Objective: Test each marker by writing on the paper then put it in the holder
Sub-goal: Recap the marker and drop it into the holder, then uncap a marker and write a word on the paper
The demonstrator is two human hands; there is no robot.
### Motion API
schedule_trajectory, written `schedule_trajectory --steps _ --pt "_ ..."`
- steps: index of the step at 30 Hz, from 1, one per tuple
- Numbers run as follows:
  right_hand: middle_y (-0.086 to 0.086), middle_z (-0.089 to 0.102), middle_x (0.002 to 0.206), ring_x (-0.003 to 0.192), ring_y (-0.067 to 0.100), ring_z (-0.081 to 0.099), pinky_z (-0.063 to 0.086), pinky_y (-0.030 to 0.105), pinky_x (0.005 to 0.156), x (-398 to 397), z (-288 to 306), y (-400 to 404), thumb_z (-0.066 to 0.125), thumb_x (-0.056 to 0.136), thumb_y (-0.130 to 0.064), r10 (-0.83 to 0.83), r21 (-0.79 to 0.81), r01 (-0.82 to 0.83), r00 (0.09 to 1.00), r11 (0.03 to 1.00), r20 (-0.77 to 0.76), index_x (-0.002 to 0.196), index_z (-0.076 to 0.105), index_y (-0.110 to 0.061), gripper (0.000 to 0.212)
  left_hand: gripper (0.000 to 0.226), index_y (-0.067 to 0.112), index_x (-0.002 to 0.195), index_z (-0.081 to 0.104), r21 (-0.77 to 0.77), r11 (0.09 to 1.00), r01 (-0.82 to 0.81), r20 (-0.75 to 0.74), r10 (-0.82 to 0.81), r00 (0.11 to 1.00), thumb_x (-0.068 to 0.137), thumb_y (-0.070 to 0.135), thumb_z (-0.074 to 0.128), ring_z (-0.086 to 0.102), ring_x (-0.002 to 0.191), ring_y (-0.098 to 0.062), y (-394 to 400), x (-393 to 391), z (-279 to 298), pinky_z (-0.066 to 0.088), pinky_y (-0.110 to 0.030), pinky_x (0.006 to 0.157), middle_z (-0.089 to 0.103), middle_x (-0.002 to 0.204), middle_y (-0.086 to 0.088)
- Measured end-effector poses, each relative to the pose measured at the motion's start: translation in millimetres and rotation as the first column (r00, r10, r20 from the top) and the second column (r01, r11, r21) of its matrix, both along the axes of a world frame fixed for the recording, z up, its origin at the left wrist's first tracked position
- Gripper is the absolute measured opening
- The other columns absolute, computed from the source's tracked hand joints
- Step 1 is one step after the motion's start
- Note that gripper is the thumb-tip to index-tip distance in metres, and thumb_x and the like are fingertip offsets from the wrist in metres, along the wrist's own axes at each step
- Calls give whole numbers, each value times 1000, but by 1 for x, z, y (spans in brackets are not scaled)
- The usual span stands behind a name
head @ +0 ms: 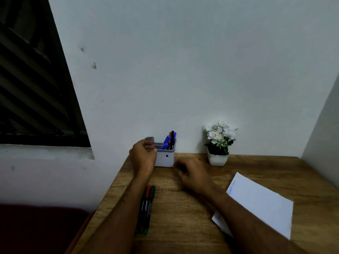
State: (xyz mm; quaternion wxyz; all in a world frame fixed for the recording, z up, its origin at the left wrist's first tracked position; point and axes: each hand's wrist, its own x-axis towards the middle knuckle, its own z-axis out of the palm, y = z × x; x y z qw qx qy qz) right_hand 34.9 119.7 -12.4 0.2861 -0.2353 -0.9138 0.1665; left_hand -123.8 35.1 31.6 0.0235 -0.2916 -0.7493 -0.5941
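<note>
Forearms closest to camera, crossing wooden bench (183,217). Loose markers (146,208) lined up at 7 o'clock beside left forearm. Paper (260,204) at 4 o'clock, blue scribble on its far edge, right forearm covering near corner. Flower pot (218,158) at 1 o'clock against pale wall; dark window far left. Left hand (143,154) fingers curled, gripping holder (165,158) rim. Holder at 12, few markers inside. Right hand (190,173) loosely curled just beside holder, can't tell if holding anything.
</note>
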Motion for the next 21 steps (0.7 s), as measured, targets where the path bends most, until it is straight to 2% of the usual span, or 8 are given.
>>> schedule_trajectory --steps 2,4,6,8,13,17,21 --pt "-3 74 105 90 2 55 43 17 81 5 2 -8 65 91 -12 10 11 -9 1000 1000 -19 113 74 -19 25 16 15 92 74 -146 989 2 -31 -6 1000 78 6 77 66 81 -11 -11 5 -5 49 -19 76 73 87 1" --pt "-2 74 104 89 4 59 45 16 79 10 4 -18 64 90 -10 18 4 -18 1000 1000 -16 114 74 -17 27 15 15 91 75 -316 949 9 -79 -36 996 78 7 77 68 90 -18 -20 10 -12 47 -20 76 73 97 -3" --pt "-2 74 106 91 6 62 48 17 79 15 5 -26 64 90 -8 20 -3 -20 1000 1000 -19 118 74 -16 30 13 11 90 75 -461 887 -3 -151 -75 986 78 7 76 67 91 -20 -29 18 -16 51 -21 78 72 99 -7" --pt "-2 75 107 91 7 64 49 18 79 20 5 -33 65 90 -6 20 -10 -20 999 1000 -33 119 74 -14 31 10 8 91 72 -554 832 -40 -221 -100 970 81 8 69 65 90 -23 -38 29 -19 57 -29 76 68 99 -11" --pt "-2 75 103 89 5 64 45 11 75 35 4 -49 66 90 -6 17 2 -17 997 1000 -74 112 75 -15 25 13 13 100 63 -629 764 -141 -321 -90 943 90 7 58 61 100 -27 -52 56 -24 56 -34 78 63 107 -10" --pt "-1 77 107 93 6 67 50 18 83 46 1 -55 64 91 -6 8 -3 -9 997 1000 -75 115 76 -14 28 17 12 105 62 -662 730 -170 -349 -99 932 91 5 56 61 103 -26 -55 67 -28 55 -33 79 62 112 -10" --pt "-1 77 111 97 6 67 58 27 89 53 0 -56 64 92 -6 -1 -16 0 998 1000 -61 117 75 -14 29 15 12 100 64 -670 716 -197 -359 -80 930 91 2 57 63 99 -24 -56 73 -28 55 -32 76 65 108 -9"
